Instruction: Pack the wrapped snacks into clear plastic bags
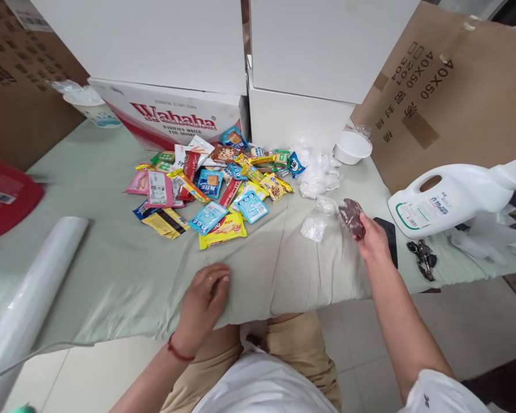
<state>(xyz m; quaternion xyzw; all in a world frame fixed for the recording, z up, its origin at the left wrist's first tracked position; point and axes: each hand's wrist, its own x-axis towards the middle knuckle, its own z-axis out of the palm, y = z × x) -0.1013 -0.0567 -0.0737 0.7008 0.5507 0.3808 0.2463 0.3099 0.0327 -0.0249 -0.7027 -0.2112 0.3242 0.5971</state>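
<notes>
My right hand (374,238) grips a dark brown lump in clear plastic wrap (351,217) at the right of the cloth-covered table (258,275). Its exact kind is unclear. Just left of it lie small clear plastic bundles (313,228), and a black flat object (387,238) is partly hidden behind the hand. Near the front edge my left hand (207,295) rests on the cloth, fingers curled in and nothing visible in them. Beyond it spreads a pile of packaged snacks (223,229), with yellow, blue, pink and red wrappers.
Behind the snacks stand a Wahaha carton (176,117) and white boxes (301,115). A white jug (447,195), keys (423,258) and a white bowl (352,150) are at right. Leftward are a plastic film roll (38,292), a red object (8,195) and a paper tub (92,108).
</notes>
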